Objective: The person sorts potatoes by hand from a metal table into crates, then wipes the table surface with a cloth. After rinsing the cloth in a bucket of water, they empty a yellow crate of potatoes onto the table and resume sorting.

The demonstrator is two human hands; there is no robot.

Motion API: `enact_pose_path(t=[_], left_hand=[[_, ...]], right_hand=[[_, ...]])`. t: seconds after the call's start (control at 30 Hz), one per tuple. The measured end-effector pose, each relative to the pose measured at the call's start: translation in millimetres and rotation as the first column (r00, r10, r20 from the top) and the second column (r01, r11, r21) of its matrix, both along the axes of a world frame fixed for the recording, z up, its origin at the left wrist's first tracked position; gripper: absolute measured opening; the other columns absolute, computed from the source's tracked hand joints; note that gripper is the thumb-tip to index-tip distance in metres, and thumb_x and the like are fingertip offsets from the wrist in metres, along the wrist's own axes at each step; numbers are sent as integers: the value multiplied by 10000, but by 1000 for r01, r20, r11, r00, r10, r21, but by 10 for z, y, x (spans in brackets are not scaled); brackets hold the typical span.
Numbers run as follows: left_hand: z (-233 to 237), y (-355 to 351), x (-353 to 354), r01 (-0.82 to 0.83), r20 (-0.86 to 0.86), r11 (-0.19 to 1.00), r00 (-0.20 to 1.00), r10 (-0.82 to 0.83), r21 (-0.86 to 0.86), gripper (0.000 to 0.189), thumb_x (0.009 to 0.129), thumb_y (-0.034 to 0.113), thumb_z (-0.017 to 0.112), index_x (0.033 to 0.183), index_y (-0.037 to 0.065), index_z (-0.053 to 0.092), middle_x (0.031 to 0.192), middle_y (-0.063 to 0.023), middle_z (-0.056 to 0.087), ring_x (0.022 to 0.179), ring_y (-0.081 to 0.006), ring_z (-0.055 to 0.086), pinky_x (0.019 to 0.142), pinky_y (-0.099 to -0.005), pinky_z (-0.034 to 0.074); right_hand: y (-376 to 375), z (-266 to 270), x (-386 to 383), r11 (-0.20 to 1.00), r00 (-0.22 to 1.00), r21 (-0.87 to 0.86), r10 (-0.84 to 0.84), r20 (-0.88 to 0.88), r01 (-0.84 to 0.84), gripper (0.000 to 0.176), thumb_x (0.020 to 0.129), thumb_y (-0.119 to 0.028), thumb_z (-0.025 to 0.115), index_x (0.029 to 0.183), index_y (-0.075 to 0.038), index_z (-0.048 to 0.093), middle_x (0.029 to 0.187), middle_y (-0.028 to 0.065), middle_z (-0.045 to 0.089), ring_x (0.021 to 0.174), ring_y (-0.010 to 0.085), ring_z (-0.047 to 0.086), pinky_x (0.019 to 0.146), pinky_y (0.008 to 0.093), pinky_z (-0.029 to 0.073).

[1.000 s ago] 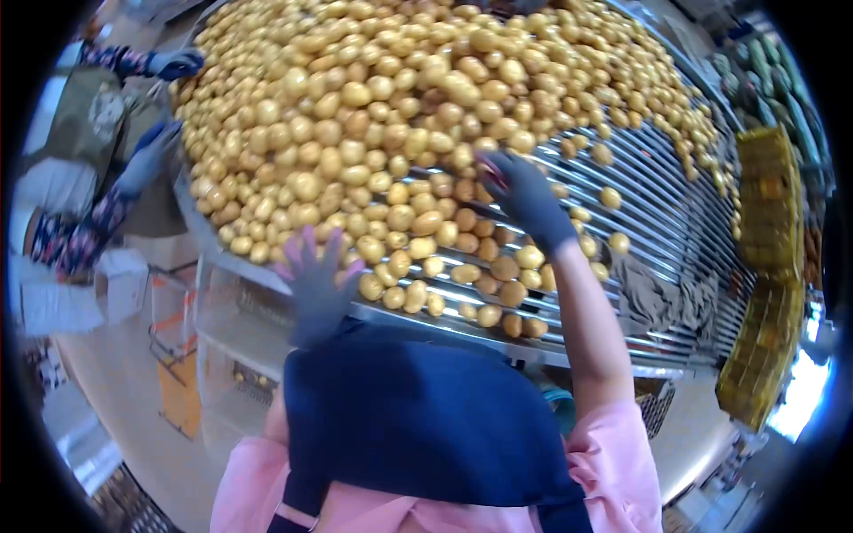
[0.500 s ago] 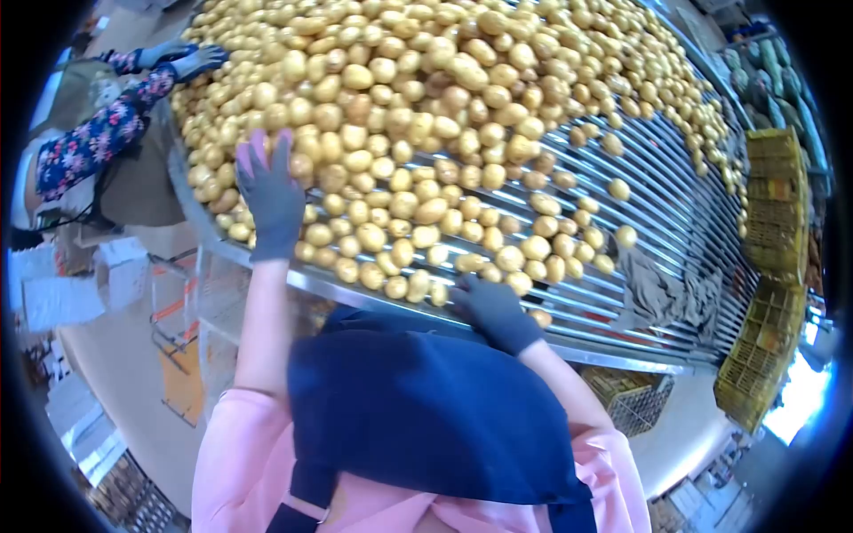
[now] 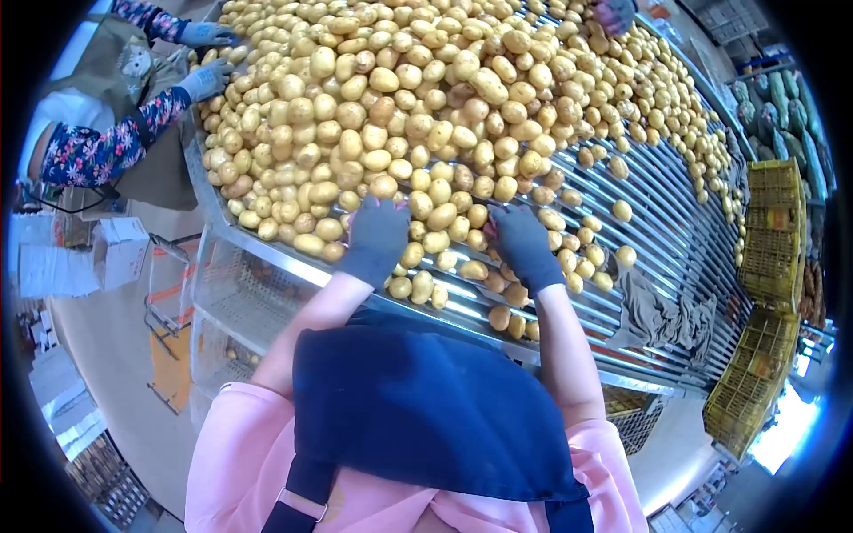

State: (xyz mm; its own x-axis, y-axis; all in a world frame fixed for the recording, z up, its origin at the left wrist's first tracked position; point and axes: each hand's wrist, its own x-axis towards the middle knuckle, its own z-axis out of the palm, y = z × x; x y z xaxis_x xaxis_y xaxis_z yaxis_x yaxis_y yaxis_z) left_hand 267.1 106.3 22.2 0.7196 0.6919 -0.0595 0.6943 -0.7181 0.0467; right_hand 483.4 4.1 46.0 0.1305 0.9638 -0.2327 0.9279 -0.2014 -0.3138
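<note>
Currently touching potatoes [image 3: 442,216] on roller table [image 3: 662,209] with gloved left hand [image 3: 376,240] and right hand [image 3: 523,243], with fingertips partly hidden; can't tell whether spread or gripping.

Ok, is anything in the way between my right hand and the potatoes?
No, nothing visible. Your right hand is right at the potatoes, though what's under its fingers is hidden. The grey cloth lies on the rollers farther right, out of that path.
</note>
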Motion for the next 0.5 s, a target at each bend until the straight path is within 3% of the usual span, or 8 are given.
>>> enact_pose_path(t=[0.17,0.23,0.27,0.37,0.4,0.43,0.47,0.5], left_hand=[[-200,-146,-74,66,32,998,997,-66,-22,135,810,201,533,921,141,581,855,-55,558,872,-244,524,645,-398,453],[-161,-195,-32,39,18,996,999,-38,-79,165,776,235,577,907,137,555,862,-35,545,853,-227,522,652,-417,441],[-117,-210,-43,59,87,998,995,-58,-14,91,827,195,504,875,152,568,841,-18,557,818,-215,529,666,-390,421],[-102,-192,-120,93,332,995,940,-76,-34,121,792,221,574,894,156,585,823,-37,536,769,-216,522,661,-391,423],[-68,-196,-175,104,453,986,891,-34,-130,214,823,264,582,988,129,602,908,-60,555,827,-214,547,685,-389,445],[156,-180,-196,92,525,876,828,196,-474,266,857,289,562,1060,118,579,968,-66,562,889,-214,556,726,-388,465],[359,-173,-213,129,502,647,749,433,-751,317,891,313,541,1132,107,557,1028,-71,568,951,-214,564,766,-386,485],[325,-211,-233,119,500,649,744,443,-752,317,891,313,541,1132,107,557,1028,-71,568,951,-214,564,766,-386,485]], right_hand=[[-192,23,-108,999,987,14,-32,-156,35,275,791,-212,638,984,-57,519,869,149,574,793,340,577,682,433,464],[-245,34,-158,999,995,-30,28,-93,-31,244,802,-186,622,1002,-88,521,891,148,560,802,332,582,674,426,472],[-262,10,-194,999,996,-33,28,-86,-31,244,802,-179,621,1014,-100,528,899,147,558,804,329,584,668,422,475],[-316,61,-242,995,974,69,-58,-218,74,355,790,-120,632,1135,-160,560,931,139,578,819,297,586,692,373,491],[-323,33,-171,992,937,36,-99,-334,118,382,790,-108,633,1160,-168,556,956,144,578,831,289,587,709,358,495],[-321,-17,-126,990,924,38,-111,-367,134,436,847,-99,573,1275,-132,500,1047,146,577,938,258,579,801,332,479],[-295,-38,-134,992,924,39,-97,-369,120,436,847,-99,573,1275,-132,500,1047,146,577,938,258,579,801,332,479],[-241,14,-202,937,735,49,-238,-635,346,410,868,-111,563,1273,-105,501,1111,133,564,1007,230,560,839,330,471]])
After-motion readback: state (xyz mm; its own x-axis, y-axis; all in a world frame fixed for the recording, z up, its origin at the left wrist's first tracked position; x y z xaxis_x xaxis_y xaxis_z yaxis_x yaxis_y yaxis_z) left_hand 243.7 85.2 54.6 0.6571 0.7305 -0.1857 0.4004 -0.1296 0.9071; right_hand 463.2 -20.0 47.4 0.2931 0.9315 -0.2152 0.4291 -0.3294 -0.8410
